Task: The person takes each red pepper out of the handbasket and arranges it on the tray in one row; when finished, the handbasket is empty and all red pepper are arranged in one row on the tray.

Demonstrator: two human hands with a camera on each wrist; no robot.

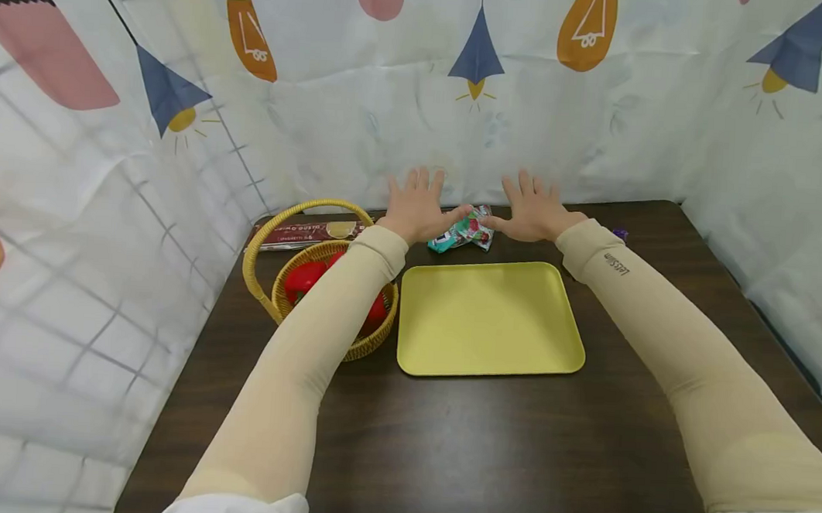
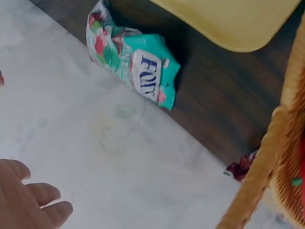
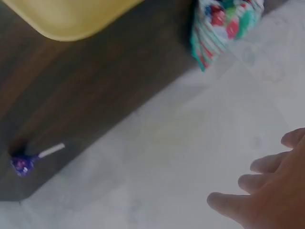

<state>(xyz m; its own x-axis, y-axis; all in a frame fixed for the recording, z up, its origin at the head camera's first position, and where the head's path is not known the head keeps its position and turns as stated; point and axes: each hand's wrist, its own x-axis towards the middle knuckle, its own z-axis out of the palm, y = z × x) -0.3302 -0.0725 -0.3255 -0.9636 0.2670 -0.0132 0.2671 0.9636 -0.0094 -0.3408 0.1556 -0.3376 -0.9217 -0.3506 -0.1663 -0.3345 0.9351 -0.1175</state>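
Note:
Both hands reach out over the far edge of the table with fingers spread and nothing held. My left hand (image 1: pixel 416 209) is stretched forward near a crumpled teal candy bag (image 1: pixel 470 228), which lies at the table's back edge between the two hands. Its printed front shows in the left wrist view, where the bag (image 2: pixel 143 67) sits apart from the fingers (image 2: pixel 45 193). To the right of the bag, my right hand (image 1: pixel 533 210) is held out in the same way, thumb toward the bag. A purple-wrapped lollipop (image 3: pixel 23 164) with a white stick lies on the table in the right wrist view.
A yellow tray (image 1: pixel 491 319) lies mid-table, nearer than the hands. Left of it stands a wicker basket (image 1: pixel 360 351) with a tall handle and red peppers (image 1: pixel 303 278), partly behind the left forearm. A long dark-red package (image 1: pixel 300 235) lies behind the basket. Printed curtains hang around the table.

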